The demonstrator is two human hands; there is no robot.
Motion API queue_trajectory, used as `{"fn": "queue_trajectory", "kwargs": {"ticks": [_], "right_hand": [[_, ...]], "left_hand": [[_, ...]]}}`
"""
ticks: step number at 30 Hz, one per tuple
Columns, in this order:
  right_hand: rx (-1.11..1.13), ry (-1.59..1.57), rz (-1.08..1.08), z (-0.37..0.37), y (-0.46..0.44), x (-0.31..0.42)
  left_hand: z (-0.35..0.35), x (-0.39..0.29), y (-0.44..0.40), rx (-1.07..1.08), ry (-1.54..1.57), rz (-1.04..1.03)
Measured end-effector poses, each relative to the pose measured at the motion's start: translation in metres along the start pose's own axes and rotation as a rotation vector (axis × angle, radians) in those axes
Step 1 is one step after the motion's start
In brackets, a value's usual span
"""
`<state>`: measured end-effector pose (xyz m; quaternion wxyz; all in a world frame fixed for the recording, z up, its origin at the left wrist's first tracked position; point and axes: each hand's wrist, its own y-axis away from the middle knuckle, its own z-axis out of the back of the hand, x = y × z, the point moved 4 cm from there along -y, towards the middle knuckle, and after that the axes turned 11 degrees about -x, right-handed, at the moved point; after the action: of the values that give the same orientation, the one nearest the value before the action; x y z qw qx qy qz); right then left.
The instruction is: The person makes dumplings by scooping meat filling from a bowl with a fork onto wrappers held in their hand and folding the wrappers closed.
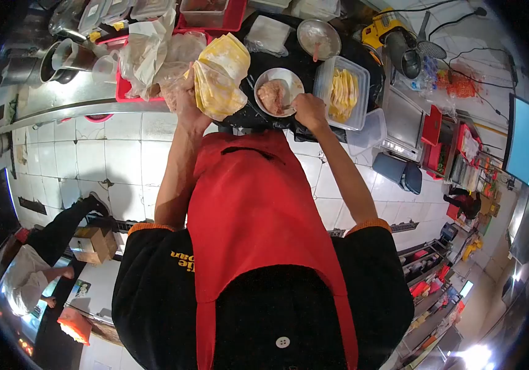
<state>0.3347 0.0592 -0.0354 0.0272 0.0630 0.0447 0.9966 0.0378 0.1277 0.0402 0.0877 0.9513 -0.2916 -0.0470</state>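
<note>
A stack of thin yellow wrappers (220, 75), dusted with white powder, is held in my left hand (185, 105), whose fingers are partly hidden beneath it. My right hand (309, 111) is closed at the lower right rim of a white bowl (295, 83); the small thing in its fingers is mostly hidden. Pinkish minced filling (270, 95) lies in the bowl. Right of the bowl is a clear plastic tub (362, 77) with folded yellow pieces (343, 94) in rows.
Behind the bowl stands a metal bowl (318, 38) with a pink-handled utensil. Plastic bags (144, 58) and red trays (235, 13) lie at the back left. A clear lid (368, 131) rests beside the tub. A person (27, 277) is at the far left.
</note>
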Motion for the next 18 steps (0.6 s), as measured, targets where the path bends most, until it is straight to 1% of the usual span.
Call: {"fn": "queue_trajectory", "kwargs": {"ticks": [1, 4, 7, 9, 10, 12, 15, 18], "right_hand": [[0.048, 0.051, 0.044, 0.0, -0.001, 0.005], [0.026, 0.132, 0.04, 0.011, -0.01, 0.008], [0.025, 0.142, 0.079, 0.002, -0.013, 0.013], [0.031, 0.109, 0.069, 0.002, -0.01, 0.011], [0.036, 0.077, 0.058, 0.004, -0.01, 0.011], [0.023, 0.118, 0.056, 0.007, -0.015, 0.013], [0.001, 0.145, 0.037, 0.005, -0.013, 0.013], [-0.029, 0.147, 0.021, 0.012, -0.009, 0.001]], "left_hand": [[-0.001, 0.0, 0.0, 0.0, -0.001, 0.001], [-0.003, 0.001, -0.001, 0.031, -0.005, 0.039], [-0.004, 0.003, -0.001, 0.045, -0.007, 0.016], [-0.01, 0.004, -0.002, 0.117, 0.037, 0.032], [-0.011, 0.004, -0.001, 0.117, 0.037, 0.029], [-0.009, 0.003, -0.001, 0.043, -0.021, -0.003], [-0.005, 0.003, -0.004, 0.097, 0.0, 0.005], [-0.002, 0.001, -0.004, 0.078, -0.06, -0.018]]}}
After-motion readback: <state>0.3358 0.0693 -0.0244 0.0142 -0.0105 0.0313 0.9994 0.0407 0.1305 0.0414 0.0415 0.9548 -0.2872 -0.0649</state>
